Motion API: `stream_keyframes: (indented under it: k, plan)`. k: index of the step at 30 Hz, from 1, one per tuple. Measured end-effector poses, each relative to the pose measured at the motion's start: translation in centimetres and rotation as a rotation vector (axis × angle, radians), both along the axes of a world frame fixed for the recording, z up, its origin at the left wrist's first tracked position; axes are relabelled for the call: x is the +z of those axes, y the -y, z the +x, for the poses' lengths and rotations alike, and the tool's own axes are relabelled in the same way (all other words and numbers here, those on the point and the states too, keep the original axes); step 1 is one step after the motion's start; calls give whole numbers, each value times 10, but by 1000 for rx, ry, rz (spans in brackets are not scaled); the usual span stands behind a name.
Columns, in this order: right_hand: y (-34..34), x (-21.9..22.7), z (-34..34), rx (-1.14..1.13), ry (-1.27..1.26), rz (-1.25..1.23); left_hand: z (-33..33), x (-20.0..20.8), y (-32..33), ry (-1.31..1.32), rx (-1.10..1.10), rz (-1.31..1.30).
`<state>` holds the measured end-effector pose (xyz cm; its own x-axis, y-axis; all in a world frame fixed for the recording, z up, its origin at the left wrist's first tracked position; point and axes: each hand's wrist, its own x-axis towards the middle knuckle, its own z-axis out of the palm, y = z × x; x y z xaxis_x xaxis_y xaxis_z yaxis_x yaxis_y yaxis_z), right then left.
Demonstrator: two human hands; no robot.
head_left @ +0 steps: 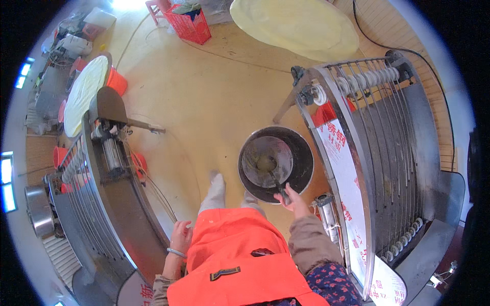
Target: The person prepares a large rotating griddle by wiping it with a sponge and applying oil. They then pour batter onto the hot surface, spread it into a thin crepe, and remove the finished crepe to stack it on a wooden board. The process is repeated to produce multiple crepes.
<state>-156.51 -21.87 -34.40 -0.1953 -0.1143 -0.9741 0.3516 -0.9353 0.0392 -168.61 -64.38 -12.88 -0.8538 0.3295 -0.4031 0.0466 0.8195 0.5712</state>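
Observation:
My right hand is closed around the dark handle of a ladle. The ladle reaches down into a deep, dark round bucket standing on the floor in front of me. Its lower end meets a small amount of yellowish-brown stuff at the bottom. Near the left side of my red apron, my left hand hangs with its fingers loosely bent and apart. It holds nothing that I can see, and a pale bracelet circles its wrist.
Metal machines with rods and rollers stand close by, one on the left and one on the right. Large round pale sheets lie far right and far left. A red basket stands at the back; cables cross the floor.

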Motion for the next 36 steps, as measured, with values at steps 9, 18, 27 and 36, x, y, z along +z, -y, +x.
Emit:
stream_keyframes:
  k: [9,18,27,36]
  plan:
    - [12,46,31,1367,363,1267,-253,-19,-53,-247,-398,59]
    - [49,174,-209,630,260,1235,-503,-45,-65,-231,-194,148]
    - [5,203,-373,237,-7,923,-659,-49,-155,1101,441,1186]
    - [-119,162,-515,-223,-237,674,-754,29,-284,1305,334,1544]
